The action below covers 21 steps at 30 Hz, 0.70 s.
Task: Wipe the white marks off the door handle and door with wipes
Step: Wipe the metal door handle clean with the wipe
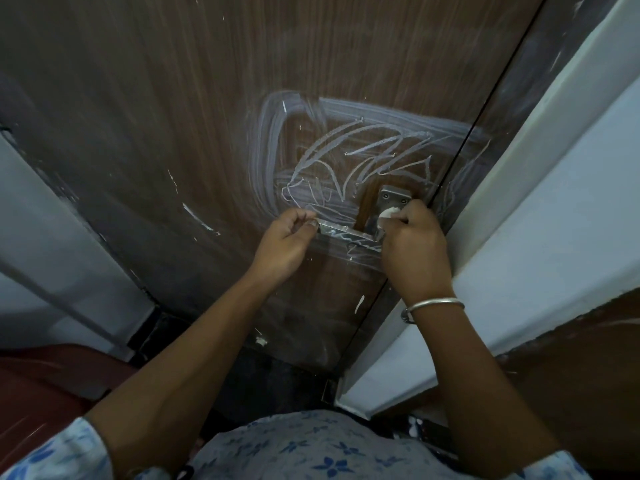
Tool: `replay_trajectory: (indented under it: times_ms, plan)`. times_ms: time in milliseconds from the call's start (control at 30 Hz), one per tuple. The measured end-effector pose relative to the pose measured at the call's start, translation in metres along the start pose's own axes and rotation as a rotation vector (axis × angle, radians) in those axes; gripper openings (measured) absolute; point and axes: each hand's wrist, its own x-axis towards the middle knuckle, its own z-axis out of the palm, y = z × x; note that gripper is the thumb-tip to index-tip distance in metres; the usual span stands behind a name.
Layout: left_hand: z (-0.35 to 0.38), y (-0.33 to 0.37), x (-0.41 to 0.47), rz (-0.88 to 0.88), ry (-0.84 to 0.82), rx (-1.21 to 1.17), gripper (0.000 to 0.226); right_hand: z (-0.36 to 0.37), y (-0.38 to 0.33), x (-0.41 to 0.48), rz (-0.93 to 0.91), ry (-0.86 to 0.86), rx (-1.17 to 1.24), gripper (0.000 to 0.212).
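Against the door handle [341, 233], right hand [414, 252] pinches wipe [386, 216] (crumpled); white frame [519, 220] beside.

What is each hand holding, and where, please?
Left hand pinches the free end of the silver metal door handle; right hand grips a crumpled white wipe.

It looked like a doorway inside a home or similar lived-in building, shown by a brown wood-grain door [166, 119] scribbled with white marks [349, 150], a metal lever door handle [346, 233] on a screwed plate, a pale painted frame [540, 188] and a dark floor [277, 386].
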Motion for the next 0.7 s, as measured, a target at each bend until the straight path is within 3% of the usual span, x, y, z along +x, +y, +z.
replay_trajectory:
  times_ms: [167,267,333,367,467,700]
  plan:
    - [-0.004,0.001,-0.002,0.017,0.015,0.000,0.015,0.000,-0.002,0.000,0.251,0.093,0.100,0.025]
    - [-0.002,0.002,-0.005,0.002,0.024,-0.001,0.016,-0.004,-0.010,0.001,0.096,0.032,0.023,0.019]
    - [-0.002,0.001,-0.006,-0.004,0.018,0.000,0.014,-0.006,-0.010,-0.001,-0.089,-0.049,-0.168,0.004]
    - [-0.002,0.001,-0.006,-0.008,0.018,-0.002,0.012,-0.007,-0.009,-0.001,-0.125,-0.074,-0.252,0.009]
    - [-0.005,0.000,-0.005,-0.017,0.038,-0.008,0.009,-0.012,-0.008,-0.003,-0.037,-0.063,-0.327,0.015]
    - [-0.007,-0.003,-0.005,-0.043,0.075,-0.023,0.011,-0.019,-0.016,-0.002,0.087,0.114,-0.139,0.021]
